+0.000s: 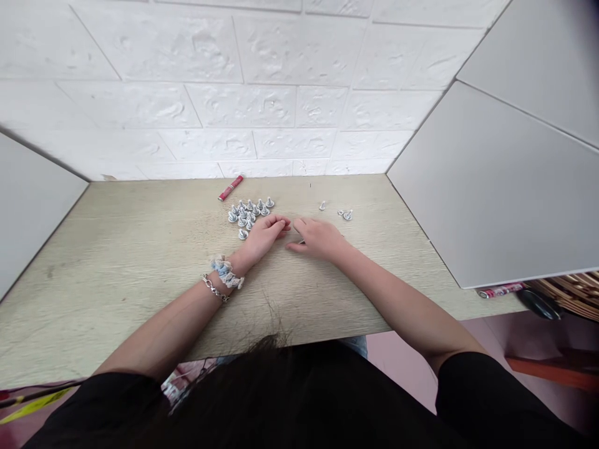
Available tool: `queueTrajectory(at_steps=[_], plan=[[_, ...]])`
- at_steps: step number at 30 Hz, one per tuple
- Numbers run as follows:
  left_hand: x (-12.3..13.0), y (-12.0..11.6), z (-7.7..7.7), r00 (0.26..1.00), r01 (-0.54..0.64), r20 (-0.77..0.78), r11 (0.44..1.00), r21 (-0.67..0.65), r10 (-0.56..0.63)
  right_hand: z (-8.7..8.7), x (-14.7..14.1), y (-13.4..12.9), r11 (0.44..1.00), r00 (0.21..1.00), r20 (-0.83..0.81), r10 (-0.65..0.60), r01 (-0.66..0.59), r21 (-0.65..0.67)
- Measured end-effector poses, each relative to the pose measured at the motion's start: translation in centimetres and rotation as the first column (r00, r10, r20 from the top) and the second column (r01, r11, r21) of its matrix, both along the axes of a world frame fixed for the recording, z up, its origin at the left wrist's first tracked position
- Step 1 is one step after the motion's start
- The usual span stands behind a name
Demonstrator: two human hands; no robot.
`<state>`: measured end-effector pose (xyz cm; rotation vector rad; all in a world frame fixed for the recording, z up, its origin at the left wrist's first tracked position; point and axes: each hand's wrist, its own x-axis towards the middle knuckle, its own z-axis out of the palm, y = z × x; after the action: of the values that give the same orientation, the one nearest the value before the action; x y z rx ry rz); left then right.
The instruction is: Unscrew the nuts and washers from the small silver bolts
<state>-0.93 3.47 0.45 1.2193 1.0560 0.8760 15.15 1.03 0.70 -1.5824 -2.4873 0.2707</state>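
My left hand [269,236] is closed, fingers curled with the thumb against them, and whatever may be in it is hidden. Facing it across a small gap is my right hand [321,238], also closed; a small grey glint shows between its thumb and fingers, too little to name. Just left of my left hand, a cluster of bolts with washers [242,212] stands upright on their heads, one bolt [243,234] a little nearer me. Beyond my right hand are a small bolt [322,205], a loose nut [340,212] and a bolt with a washer [347,215].
A red tube-like stick [231,188] lies near the white brick-patterned wall [271,106]. Grey panels [510,187] flank the wooden tabletop [140,262]. At the far right are another red stick [500,290], a dark object [540,304] and a wicker basket [573,295].
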Motion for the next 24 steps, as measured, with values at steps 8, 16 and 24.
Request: queueTrajectory(at_steps=[8, 16, 24], plan=[[-0.1, 0.0, 0.0, 0.998, 0.048, -0.045, 0.999, 0.013, -0.048, -0.3, 1.2, 0.6, 0.992, 0.977, -0.208, 0.045, -0.068, -0.104], [0.0, 0.0, 0.0, 0.994, 0.07, -0.087, 0.997, 0.041, -0.067, 0.5, 1.8, 0.9, 0.976, 0.958, -0.281, 0.053, -0.109, -0.188], [0.0, 0.2, -0.2, 0.998, 0.042, -0.048, 0.999, 0.011, -0.041, -0.7, 1.1, 1.2, 0.995, 0.91, -0.414, -0.035, -0.008, -0.101]])
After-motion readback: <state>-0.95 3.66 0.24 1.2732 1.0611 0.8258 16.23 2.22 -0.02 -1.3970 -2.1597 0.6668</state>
